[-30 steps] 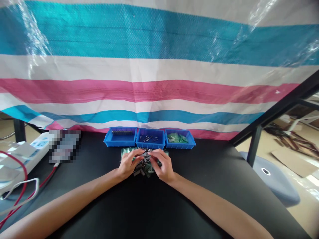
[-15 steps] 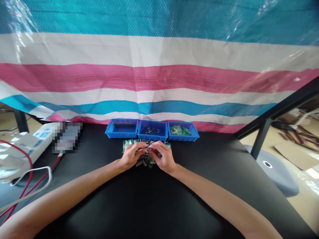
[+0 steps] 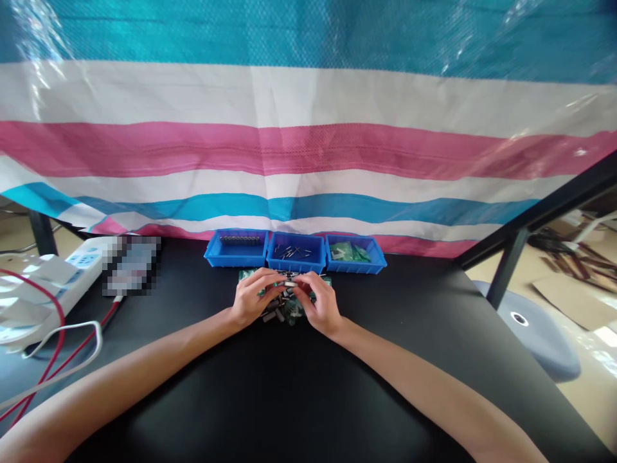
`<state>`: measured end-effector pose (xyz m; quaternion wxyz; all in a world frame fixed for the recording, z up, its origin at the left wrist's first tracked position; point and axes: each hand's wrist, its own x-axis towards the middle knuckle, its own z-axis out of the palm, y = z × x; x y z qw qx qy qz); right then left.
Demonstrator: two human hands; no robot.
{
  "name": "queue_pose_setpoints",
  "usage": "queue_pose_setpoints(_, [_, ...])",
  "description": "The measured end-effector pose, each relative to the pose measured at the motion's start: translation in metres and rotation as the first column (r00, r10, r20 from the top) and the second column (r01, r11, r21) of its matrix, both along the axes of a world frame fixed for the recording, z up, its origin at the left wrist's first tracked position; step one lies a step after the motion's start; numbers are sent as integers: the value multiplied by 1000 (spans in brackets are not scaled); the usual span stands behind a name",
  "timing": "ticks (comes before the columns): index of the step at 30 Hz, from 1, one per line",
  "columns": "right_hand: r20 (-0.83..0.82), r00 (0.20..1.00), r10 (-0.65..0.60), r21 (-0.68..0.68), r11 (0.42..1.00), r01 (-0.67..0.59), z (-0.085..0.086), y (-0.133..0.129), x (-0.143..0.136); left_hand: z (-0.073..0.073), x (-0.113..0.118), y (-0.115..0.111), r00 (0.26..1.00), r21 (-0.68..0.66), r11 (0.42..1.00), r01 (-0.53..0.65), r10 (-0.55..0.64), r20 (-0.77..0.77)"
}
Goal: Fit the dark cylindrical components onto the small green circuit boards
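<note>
Between the fingertips of both hands is a small pale metallic part, held over a pile of loose parts. My left hand pinches its left end, and my right hand grips the right end with thumb and fingers. Beneath them lies the pile, with grey cylinders, dark pins and green pieces on the black table. The fingers hide part of the pile.
Behind the hands stand a left blue bin with a row of cylinders, a middle bin with pins and a right bin with green pieces. At left are a white power strip, cables and a blurred device. A striped sheet hangs behind.
The fingertips have shifted slightly, and the pale part between them now shows more clearly. The bins and the pile have stayed in place.
</note>
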<state>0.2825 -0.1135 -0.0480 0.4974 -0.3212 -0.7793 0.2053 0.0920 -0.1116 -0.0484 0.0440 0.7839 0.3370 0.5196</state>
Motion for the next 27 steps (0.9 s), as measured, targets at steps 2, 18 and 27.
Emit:
queue_pose_setpoints(2, [12, 1000, 6, 9, 1000, -6, 0, 0, 0, 0, -1, 0, 1000, 6, 1000, 1, -1, 2])
queue_pose_setpoints(18, [-26, 999, 32, -26, 999, -33, 0, 0, 0, 0, -3, -9, 999, -139, 990, -5, 12, 53])
queue_pose_setpoints(27, [-49, 998, 29, -24, 999, -30, 2, 0, 0, 6, -6, 0, 988, -85, 989, -122, 128, 82])
